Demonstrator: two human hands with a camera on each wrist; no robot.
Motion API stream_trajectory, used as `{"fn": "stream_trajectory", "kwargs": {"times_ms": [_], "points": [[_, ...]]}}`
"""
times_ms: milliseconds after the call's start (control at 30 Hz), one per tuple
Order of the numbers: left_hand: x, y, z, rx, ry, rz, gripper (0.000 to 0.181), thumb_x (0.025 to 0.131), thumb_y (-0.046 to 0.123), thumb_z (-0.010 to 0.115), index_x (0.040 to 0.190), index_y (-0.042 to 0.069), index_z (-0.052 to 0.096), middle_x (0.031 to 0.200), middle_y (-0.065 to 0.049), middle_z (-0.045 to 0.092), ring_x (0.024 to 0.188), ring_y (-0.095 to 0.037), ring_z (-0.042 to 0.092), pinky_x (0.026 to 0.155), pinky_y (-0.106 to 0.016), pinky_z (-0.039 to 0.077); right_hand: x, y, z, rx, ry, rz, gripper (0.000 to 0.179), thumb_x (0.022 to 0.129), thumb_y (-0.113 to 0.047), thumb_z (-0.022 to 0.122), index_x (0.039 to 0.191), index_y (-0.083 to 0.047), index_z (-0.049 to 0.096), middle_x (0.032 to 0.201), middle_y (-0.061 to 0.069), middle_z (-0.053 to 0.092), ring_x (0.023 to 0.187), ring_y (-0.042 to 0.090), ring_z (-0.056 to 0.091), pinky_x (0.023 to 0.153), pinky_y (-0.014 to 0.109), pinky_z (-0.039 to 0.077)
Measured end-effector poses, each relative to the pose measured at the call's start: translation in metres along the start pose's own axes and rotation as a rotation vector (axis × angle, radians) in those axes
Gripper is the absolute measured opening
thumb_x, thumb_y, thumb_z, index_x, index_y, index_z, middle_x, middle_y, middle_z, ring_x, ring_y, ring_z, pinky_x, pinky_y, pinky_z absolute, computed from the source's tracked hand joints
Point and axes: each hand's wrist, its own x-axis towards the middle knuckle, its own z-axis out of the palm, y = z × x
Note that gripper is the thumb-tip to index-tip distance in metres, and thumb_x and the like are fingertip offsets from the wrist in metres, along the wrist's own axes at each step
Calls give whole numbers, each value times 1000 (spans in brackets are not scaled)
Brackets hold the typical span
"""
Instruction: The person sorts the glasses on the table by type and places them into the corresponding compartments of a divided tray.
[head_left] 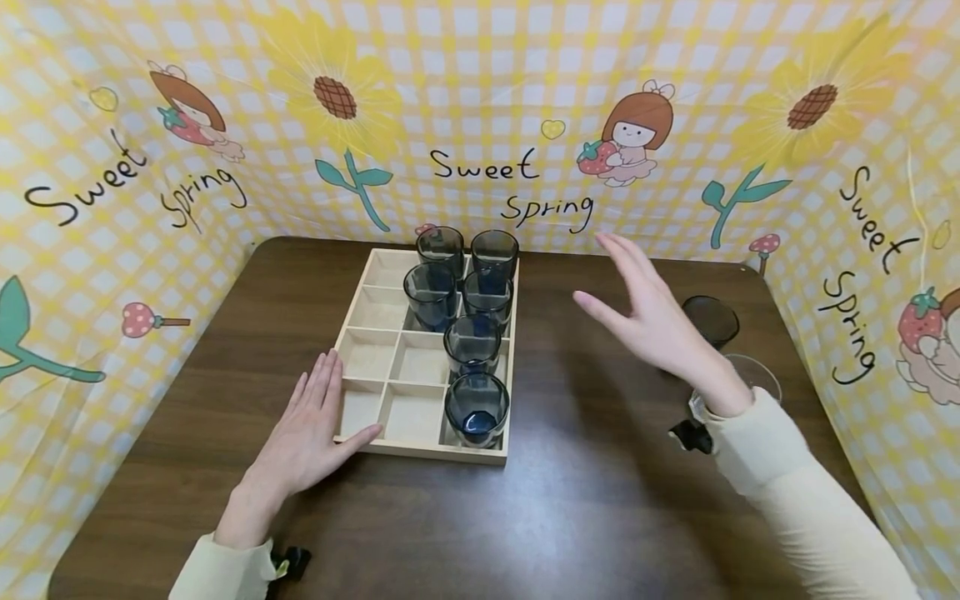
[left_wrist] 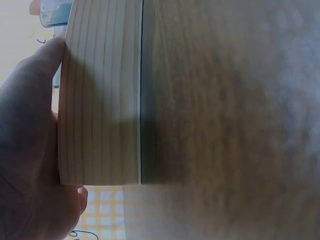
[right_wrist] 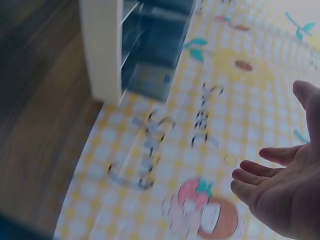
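Observation:
A pale wooden tray [head_left: 423,457] divided into compartments lies on the table. Several dark tinted glasses stand in it: the right column is filled front to back, including the front glass [head_left: 477,408], and the middle column has glasses in its two rear cells, one of them this glass [head_left: 430,297]. My left hand [head_left: 303,433] rests at the tray's front left corner, its straight fingers along the left side and thumb at the front rim; the left wrist view shows the tray's front wall [left_wrist: 100,100] beside the thumb. My right hand [head_left: 648,321], fingers extended, hovers right of the tray, holding nothing.
Beyond my right forearm stand another dark glass [head_left: 711,321] and a clear round-rimmed vessel [head_left: 767,375], partly hidden by the arm. The brown table [head_left: 585,517] is enclosed on the back and sides by a yellow checked cloth [head_left: 480,100].

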Motion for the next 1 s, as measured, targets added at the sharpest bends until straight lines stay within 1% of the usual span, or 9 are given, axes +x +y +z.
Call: {"fn": "stream_trajectory", "kwargs": {"times_ms": [67,167,367,467,567,667,833,933,1000], "points": [[0,-1,1,1,5,1,119,102,70,62,174,-5,3,185,-27,4,173,-44,6,144,-54,3,-8,9,-11,-28,3,31,84,107,-38,71,176,-17,27,181,15,27,168,39,28,134,69,27],[0,-1,2,2,13,4,119,102,70,62,174,-5,4,185,-27,5,173,-45,7,144,-53,3,-17,21,-28,-62,-23,88,91,106,-38,74,177,-15,22,182,19,23,169,42,24,133,71,25],[-1,0,1,4,24,6,119,102,69,63,174,-5,4,184,-27,5,173,-44,7,144,-53,3,-28,53,-64,-132,-199,191,104,104,-41,76,178,-12,10,184,23,13,170,48,15,130,77,24],[-2,1,0,7,29,8,119,102,69,64,174,-5,5,184,-27,6,173,-44,7,143,-56,8,-32,71,-76,-148,-230,220,108,102,-38,78,178,-9,8,184,26,13,170,51,13,127,80,24],[-2,1,-1,9,30,8,119,102,69,63,174,-5,5,184,-27,6,173,-44,7,142,-59,11,-35,87,-81,-155,-228,234,110,100,-37,81,178,-8,8,183,28,13,169,53,12,125,82,24],[-2,1,-1,7,28,7,119,102,69,63,174,-4,4,185,-27,6,173,-44,8,143,-57,9,-38,101,-81,-157,-234,247,112,100,-36,81,177,-6,7,182,30,12,168,55,12,124,83,24],[-1,0,0,3,22,3,119,102,69,63,174,-4,4,185,-26,6,173,-45,8,144,-52,3,-41,120,-79,-137,-280,283,117,99,-36,82,176,-1,1,180,37,6,165,61,10,121,85,25],[-1,0,1,1,22,3,119,102,69,63,174,-5,5,185,-27,6,173,-45,8,144,-51,2,-41,129,-78,-116,-282,280,120,96,-32,86,176,-2,2,179,38,7,163,63,13,119,85,27],[-2,1,1,-4,19,1,119,102,70,63,175,-4,4,185,-26,5,174,-44,7,144,-50,1,-40,133,-78,-112,-287,262,123,92,-29,90,176,-2,3,180,38,9,163,63,15,119,84,27]]}}
